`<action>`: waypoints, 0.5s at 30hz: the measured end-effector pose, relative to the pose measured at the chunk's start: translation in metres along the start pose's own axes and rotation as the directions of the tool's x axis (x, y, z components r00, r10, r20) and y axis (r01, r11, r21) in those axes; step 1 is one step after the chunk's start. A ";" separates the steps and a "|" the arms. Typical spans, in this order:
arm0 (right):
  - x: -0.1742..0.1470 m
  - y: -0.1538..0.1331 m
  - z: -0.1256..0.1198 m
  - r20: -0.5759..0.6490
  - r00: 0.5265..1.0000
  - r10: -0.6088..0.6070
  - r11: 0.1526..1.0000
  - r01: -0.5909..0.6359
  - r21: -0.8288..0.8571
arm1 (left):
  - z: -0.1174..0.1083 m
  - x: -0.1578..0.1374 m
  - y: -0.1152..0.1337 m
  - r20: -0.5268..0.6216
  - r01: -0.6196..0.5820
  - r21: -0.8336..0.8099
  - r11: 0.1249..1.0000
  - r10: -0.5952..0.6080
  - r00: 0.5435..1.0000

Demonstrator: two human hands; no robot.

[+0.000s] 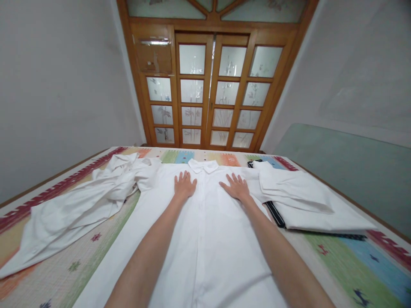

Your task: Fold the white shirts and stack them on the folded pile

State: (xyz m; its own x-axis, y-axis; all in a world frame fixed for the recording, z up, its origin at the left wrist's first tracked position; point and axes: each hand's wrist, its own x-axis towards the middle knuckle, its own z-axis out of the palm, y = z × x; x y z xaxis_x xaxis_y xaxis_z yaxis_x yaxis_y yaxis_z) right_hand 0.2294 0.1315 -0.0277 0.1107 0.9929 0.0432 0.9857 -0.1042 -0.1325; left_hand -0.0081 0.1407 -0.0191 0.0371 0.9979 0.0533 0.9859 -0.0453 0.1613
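Note:
A white button-up shirt [205, 222] lies spread out flat, front up, its collar [203, 166] at the far end. On its left chest side rests my left hand [185, 185], palm down with the fingers spread. My right hand [236, 186] lies flat on the other side of the button line, fingers also apart. Neither hand grips anything. The shirt's lower hem is out of view. To the left is a crumpled white garment [80, 201]; to the right sit folded white clothes [295, 192] with a dark striped edge showing beneath.
Beneath everything is a colourful patterned cloth [86, 252] covering the table or bed. A pale green panel [346, 167] leans by the right wall. Beyond the far edge stand wooden doors [208, 90] with frosted panes. A plain wall [58, 77] rises at left.

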 end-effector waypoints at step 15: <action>0.006 -0.047 -0.001 0.088 0.967 -0.238 0.970 0.242 -0.039 | 0.000 0.026 0.002 -0.050 -0.227 0.019 0.974 0.227 0.973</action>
State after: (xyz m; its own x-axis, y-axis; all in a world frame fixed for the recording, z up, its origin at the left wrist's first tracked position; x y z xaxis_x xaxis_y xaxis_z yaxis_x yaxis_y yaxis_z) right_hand 0.1843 0.1422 -0.0199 -0.1384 0.9903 -0.0138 0.9874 0.1369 -0.0799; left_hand -0.0054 0.1663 -0.0176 0.2520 0.9579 0.1377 0.9548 -0.2693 0.1259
